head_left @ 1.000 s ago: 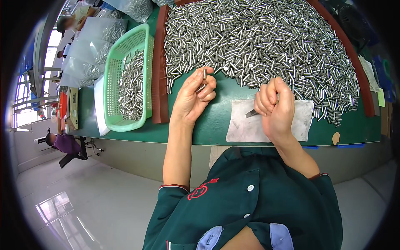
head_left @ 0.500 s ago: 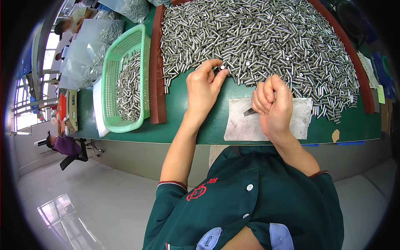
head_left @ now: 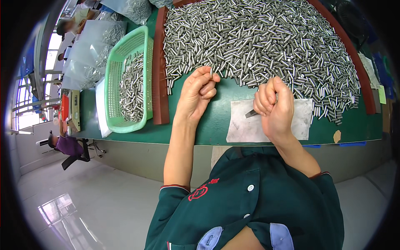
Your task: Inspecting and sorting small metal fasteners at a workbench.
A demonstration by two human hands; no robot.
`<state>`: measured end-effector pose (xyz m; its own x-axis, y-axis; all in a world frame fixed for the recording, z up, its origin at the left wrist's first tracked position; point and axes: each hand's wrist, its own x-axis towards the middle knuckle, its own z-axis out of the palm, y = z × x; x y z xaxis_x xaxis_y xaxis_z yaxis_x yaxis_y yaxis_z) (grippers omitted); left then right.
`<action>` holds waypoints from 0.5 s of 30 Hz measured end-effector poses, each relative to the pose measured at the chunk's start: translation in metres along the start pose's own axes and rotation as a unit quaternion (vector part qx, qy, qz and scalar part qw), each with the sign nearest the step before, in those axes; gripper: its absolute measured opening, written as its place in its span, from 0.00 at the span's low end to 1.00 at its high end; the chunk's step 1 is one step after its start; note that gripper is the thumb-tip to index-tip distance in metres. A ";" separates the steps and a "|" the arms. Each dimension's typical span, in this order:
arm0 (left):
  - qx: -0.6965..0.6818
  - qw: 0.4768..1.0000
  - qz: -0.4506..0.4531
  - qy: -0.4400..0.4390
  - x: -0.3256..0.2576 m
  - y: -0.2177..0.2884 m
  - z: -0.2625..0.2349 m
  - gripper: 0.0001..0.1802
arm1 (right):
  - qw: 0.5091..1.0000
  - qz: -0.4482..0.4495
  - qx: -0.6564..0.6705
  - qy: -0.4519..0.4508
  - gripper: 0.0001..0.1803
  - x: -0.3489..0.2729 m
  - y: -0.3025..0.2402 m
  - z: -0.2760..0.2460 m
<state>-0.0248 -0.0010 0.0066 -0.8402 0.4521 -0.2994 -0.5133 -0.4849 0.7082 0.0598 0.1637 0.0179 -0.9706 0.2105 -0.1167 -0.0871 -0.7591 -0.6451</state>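
Note:
My left hand [head_left: 196, 96] is raised at the near edge of a wide heap of short metal pins [head_left: 258, 41]. Its thumb and fingertips pinch one small metal pin [head_left: 211, 73], partly covered by the fingers. Over a smudged white sheet [head_left: 243, 131] my right hand [head_left: 273, 106] is closed in a loose fist. A flat dark metal tool [head_left: 251, 113] sticks out from its left side; the rest is hidden in the palm, so its kind cannot be told.
Left of the heap runs a brown-red rail [head_left: 160, 91], with a matching rail [head_left: 354, 58] on the right. A green basket [head_left: 109, 87] holds more pins. Behind it lie clear bags of pins [head_left: 89, 50]. A scale [head_left: 74, 110] stands farther left. Other people [head_left: 68, 145] are at left.
My left hand has drawn back from the heap, slightly left, lifting a pin between thumb and fingers, and its other fingers have curled in. The right hand is nearly unchanged.

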 end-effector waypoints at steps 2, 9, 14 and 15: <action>0.001 1.000 0.003 -0.009 0.000 0.000 -0.001 0.07 | 1.000 -0.001 0.003 0.002 0.20 0.000 0.000 0.000; -0.012 0.999 -0.001 -0.040 -0.002 0.001 0.000 0.08 | 1.000 -0.004 0.000 0.000 0.20 0.000 0.000 0.001; -0.035 0.998 -0.022 -0.055 -0.003 0.002 -0.001 0.10 | 1.000 -0.003 0.000 0.000 0.20 0.001 0.000 0.000; -0.042 0.997 -0.027 -0.059 -0.003 0.002 -0.002 0.10 | 1.000 -0.003 0.000 0.001 0.20 0.001 0.000 0.000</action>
<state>-0.0238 -0.0045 0.0075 -0.7872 0.5618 -0.2546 -0.5738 -0.5159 0.6361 0.0592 0.1632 0.0177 -0.9699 0.2153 -0.1142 -0.0924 -0.7584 -0.6452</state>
